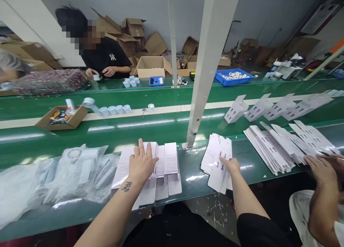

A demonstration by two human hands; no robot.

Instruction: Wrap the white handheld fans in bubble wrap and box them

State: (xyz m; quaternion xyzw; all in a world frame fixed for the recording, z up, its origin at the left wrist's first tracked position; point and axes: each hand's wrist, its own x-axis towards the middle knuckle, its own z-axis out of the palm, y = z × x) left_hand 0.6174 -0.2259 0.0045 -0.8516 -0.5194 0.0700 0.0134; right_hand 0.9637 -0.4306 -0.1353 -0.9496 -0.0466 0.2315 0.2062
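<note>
A: Two stacks on the bench edge, one hand on each. The left hand (pixel 142 163) lies palm-down on the flat cartons (pixel 163 164), fingers spread wide and straight, nothing gripped, just pressing on the top sheet.

B: And the right hand (pixel 230 165)?

A: It rests on the cards (pixel 218 157), the smaller fanned pile near the foot of the post (pixel 206 67). The fingers curl over the near edge of the top card; thumb and fingertips seem pinched narrow on it, though the underside is hidden, so I can't swear the card is lifted.

B: So which step would you call it?

A: I'd judge it a pick: the right takes one card while the left steadies the cartons. Nothing is folded or joined yet on this side.

B: What does the next move need?

A: As I read it, separating a single card cleanly from the fan without dragging its neighbours, then bringing it across to the carton under the left palm. That palm would have to ease up to let a sheet free.

B: Anyone else in the frame?

A: A co-worker's hand (pixel 321 170) at far right on its own fanned pile, and folded inserts (pixel 274 109) standing in a row on the belt (pixel 161 127). Clear bags (pixel 56 175) lie left of the cartons.
</note>
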